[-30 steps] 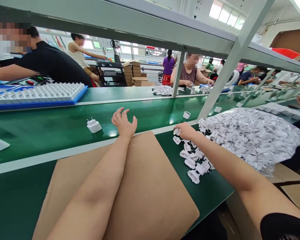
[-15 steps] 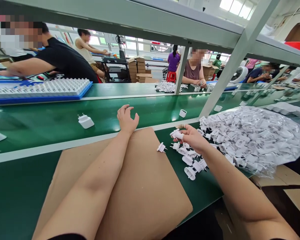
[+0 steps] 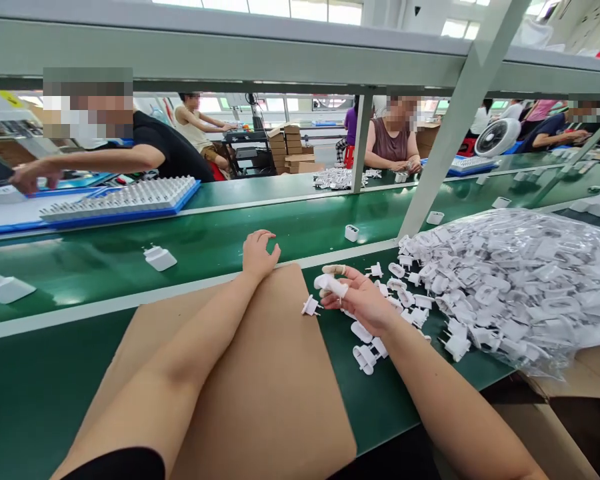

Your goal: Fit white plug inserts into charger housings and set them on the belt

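My left hand [image 3: 261, 255] is over the near edge of the green conveyor belt [image 3: 220, 243], fingers curved and apart, holding nothing. My right hand [image 3: 357, 297], with white covers on thumb and fingertips, pinches a white plug piece [image 3: 323, 283]; its pins are not clearly visible. Just below and left of that hand, a loose two-pin plug piece [image 3: 311, 306] rests at the right edge of the brown cardboard sheet [image 3: 260, 373]. Several more white plug pieces [image 3: 364, 359] are scattered on the green tabletop under and beside my right hand.
A clear plastic bag [image 3: 525, 287] full of white plug pieces lies at right. White charger housings [image 3: 160, 258] sit on the belt. A slanted metal post [image 3: 445, 140] and an overhead shelf [image 3: 230, 60] stand ahead. Across the belt, people work beside a blue tray [image 3: 130, 210].
My right hand has come left towards the cardboard, keeping the plug piece. My left hand stays over the belt edge with its fingers still curved. The view has shifted slightly.
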The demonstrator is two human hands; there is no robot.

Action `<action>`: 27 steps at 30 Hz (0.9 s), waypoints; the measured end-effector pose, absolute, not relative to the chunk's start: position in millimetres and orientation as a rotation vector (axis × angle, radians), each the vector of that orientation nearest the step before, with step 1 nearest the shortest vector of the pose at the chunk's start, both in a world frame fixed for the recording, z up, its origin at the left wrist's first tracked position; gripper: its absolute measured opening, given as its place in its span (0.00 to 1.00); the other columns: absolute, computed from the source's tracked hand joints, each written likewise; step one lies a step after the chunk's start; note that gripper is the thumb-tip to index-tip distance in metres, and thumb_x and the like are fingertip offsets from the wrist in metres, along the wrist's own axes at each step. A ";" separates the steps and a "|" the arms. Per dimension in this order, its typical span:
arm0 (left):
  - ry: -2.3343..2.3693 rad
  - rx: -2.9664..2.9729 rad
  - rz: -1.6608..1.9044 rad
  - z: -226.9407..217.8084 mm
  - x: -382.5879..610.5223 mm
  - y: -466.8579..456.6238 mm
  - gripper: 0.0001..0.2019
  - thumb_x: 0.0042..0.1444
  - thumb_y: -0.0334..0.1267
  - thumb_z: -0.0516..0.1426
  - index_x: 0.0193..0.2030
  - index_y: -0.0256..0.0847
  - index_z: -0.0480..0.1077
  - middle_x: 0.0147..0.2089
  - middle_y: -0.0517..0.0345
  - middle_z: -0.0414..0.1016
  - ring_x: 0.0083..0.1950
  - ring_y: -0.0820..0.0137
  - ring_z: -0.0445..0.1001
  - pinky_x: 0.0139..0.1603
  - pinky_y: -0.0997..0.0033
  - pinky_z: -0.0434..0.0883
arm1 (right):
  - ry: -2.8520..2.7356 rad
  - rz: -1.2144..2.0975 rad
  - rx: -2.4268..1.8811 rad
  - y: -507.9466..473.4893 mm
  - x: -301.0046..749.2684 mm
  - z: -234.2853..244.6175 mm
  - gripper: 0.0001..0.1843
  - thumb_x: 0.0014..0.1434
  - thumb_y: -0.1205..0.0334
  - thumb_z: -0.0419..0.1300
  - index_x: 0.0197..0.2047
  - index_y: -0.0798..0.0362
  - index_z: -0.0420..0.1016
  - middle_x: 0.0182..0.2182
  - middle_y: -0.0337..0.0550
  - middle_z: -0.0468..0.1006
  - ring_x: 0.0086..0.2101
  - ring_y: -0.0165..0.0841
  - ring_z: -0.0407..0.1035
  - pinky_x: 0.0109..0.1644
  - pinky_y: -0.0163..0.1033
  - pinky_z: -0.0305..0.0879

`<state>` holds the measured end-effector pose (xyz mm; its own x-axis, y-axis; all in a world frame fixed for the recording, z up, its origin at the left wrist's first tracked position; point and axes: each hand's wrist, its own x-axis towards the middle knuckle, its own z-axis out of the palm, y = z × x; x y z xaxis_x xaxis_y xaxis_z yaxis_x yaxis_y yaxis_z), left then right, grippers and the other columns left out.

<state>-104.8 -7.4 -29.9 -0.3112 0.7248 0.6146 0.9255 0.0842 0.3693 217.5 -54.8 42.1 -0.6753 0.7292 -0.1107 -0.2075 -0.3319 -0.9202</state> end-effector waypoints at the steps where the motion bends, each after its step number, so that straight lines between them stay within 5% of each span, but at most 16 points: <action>1: -2.127 -1.646 -1.022 -27.1 -102.3 -3.2 0.16 0.59 0.39 0.57 0.53 0.38 0.74 0.61 0.42 0.74 0.64 0.51 0.68 0.67 0.50 0.62 | -1.331 2.048 -0.677 -57.2 215.4 40.9 0.33 0.41 0.59 0.80 0.50 0.49 0.75 0.36 0.39 0.84 0.33 0.30 0.78 0.41 0.36 0.76; 4: -2.234 -1.696 -0.929 -11.9 -90.3 19.8 0.19 0.59 0.43 0.58 0.54 0.39 0.75 0.59 0.44 0.77 0.65 0.47 0.68 0.67 0.45 0.63 | -1.421 2.009 -0.713 -62.7 208.4 36.2 0.35 0.36 0.61 0.80 0.49 0.49 0.75 0.35 0.37 0.83 0.31 0.30 0.77 0.36 0.36 0.74; 8: -2.258 -2.136 -0.825 5.8 -57.7 66.1 0.26 0.57 0.42 0.59 0.63 0.38 0.72 0.62 0.47 0.77 0.65 0.53 0.71 0.69 0.54 0.66 | -1.473 1.817 -0.838 -60.2 206.2 32.8 0.21 0.43 0.51 0.77 0.38 0.52 0.81 0.26 0.35 0.78 0.25 0.28 0.69 0.30 0.35 0.65; 12: -2.126 -2.402 -0.731 6.7 -14.2 104.2 0.40 0.49 0.33 0.64 0.71 0.37 0.63 0.77 0.44 0.58 0.76 0.55 0.58 0.75 0.59 0.58 | -1.259 1.806 -0.885 -49.6 212.1 35.8 0.20 0.39 0.48 0.79 0.30 0.52 0.81 0.26 0.35 0.77 0.29 0.28 0.67 0.33 0.34 0.64; 15: -2.069 -2.479 -0.718 2.0 8.6 117.5 0.33 0.51 0.27 0.63 0.66 0.35 0.67 0.73 0.43 0.64 0.71 0.62 0.66 0.70 0.68 0.62 | -1.065 1.941 -0.915 -43.8 215.3 38.4 0.25 0.30 0.50 0.82 0.28 0.52 0.79 0.24 0.33 0.74 0.27 0.25 0.65 0.30 0.31 0.63; 19: -2.134 -2.355 -0.812 -0.8 12.3 112.0 0.17 0.58 0.30 0.62 0.54 0.36 0.74 0.58 0.47 0.75 0.51 0.70 0.75 0.54 0.74 0.70 | -0.966 2.057 -0.917 -44.1 216.3 40.2 0.29 0.24 0.54 0.84 0.29 0.54 0.78 0.25 0.33 0.75 0.28 0.24 0.66 0.31 0.29 0.65; 27: -2.026 -2.258 -1.241 25.3 -23.2 -20.2 0.16 0.56 0.45 0.66 0.48 0.40 0.76 0.47 0.53 0.75 0.44 0.66 0.75 0.45 0.67 0.74 | -1.188 1.788 -0.863 -48.3 213.9 38.9 0.28 0.36 0.48 0.81 0.39 0.52 0.83 0.34 0.40 0.83 0.30 0.28 0.70 0.34 0.35 0.65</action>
<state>-23.2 -20.2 25.3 -0.0462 0.8990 0.4356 0.7963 -0.2302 0.5595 213.9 -48.3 38.9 -0.4430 0.8903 -0.1051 -0.2483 -0.2345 -0.9399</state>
